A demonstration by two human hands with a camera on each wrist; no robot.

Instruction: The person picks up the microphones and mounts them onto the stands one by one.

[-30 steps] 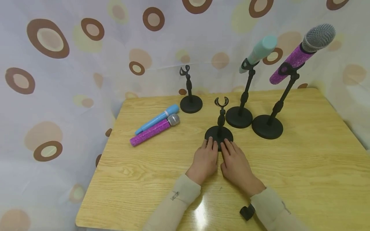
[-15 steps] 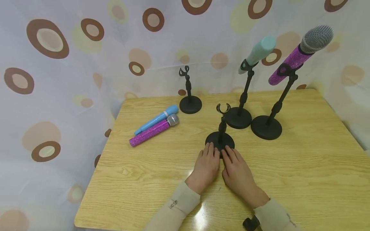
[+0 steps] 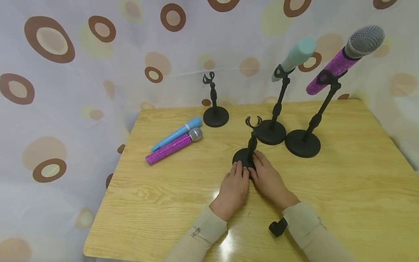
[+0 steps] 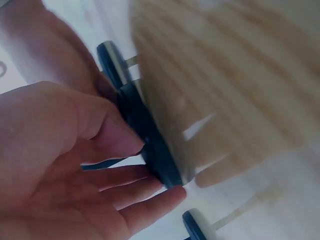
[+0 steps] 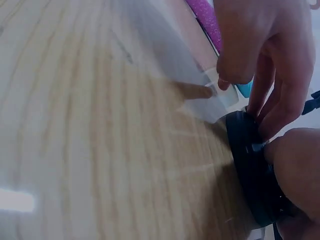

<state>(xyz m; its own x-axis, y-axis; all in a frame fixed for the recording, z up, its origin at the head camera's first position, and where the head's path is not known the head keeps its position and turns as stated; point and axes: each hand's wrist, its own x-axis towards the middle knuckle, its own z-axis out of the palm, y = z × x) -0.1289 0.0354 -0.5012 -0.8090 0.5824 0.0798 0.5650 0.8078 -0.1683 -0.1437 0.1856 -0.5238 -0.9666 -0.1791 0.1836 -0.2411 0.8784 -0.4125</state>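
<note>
In the head view a short black microphone stand (image 3: 251, 149) with a round base and a U-shaped clip stands in front of both hands. My left hand (image 3: 231, 187) holds the near left part of its base, thumb and fingertips at the rim in the left wrist view. The right hand (image 3: 270, 180) grips the base from the right, with its index finger beside the pole and the thumb at the near edge. Edge-on in the right wrist view, the base (image 5: 252, 167) lies low over the wooden tabletop, between the hands. Nothing sits in the clip.
Left lie a blue microphone (image 3: 176, 135) and a purple glitter microphone (image 3: 170, 148). Behind stands a stand with a bare clip (image 3: 215, 115). At right, stands hold a mint microphone (image 3: 296, 56) and a purple microphone with silver head (image 3: 340, 63). A patterned curtain (image 3: 108, 72) hangs behind the table.
The stand first slid toward the person under both hands. Then the right hand moved from the base's near edge to its right side, index finger now by the pole.
</note>
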